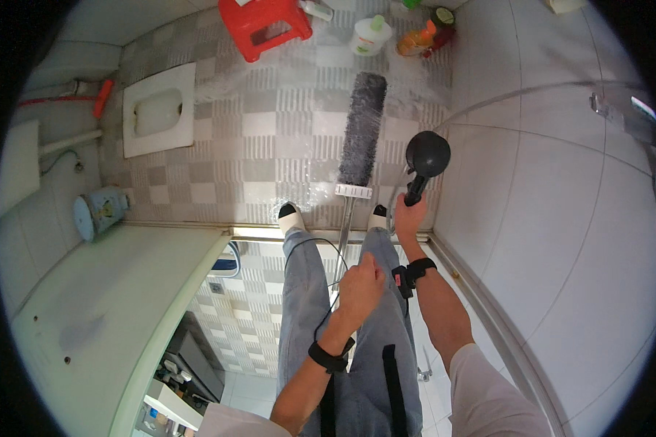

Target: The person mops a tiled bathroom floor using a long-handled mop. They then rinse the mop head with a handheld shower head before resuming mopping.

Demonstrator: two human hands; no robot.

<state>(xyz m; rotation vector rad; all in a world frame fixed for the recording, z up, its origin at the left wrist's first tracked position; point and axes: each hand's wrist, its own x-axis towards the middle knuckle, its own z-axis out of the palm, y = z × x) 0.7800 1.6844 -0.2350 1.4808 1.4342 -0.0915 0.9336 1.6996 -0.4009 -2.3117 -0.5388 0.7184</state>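
My right hand (410,216) is closed round the handle of a black shower head (428,154), held up near the right wall. My left hand (362,290) is curled in a fist round the metal pole of a mop (364,130). The mop's long grey fluffy head lies on the checked tile floor ahead of my feet, its white end bar towards me. A silvery hose (503,96) loops along the right wall. The floor around the mop looks wet and shiny. Black straps circle both my wrists, with a thin cable hanging by the left.
A squat toilet (158,111) is set in the floor at left. A red plastic stool (266,25), a white bottle (370,38) and an orange bottle (415,41) stand at the far side. A bin (100,212) lies beside the pale green door (116,313). My feet are at the raised threshold.
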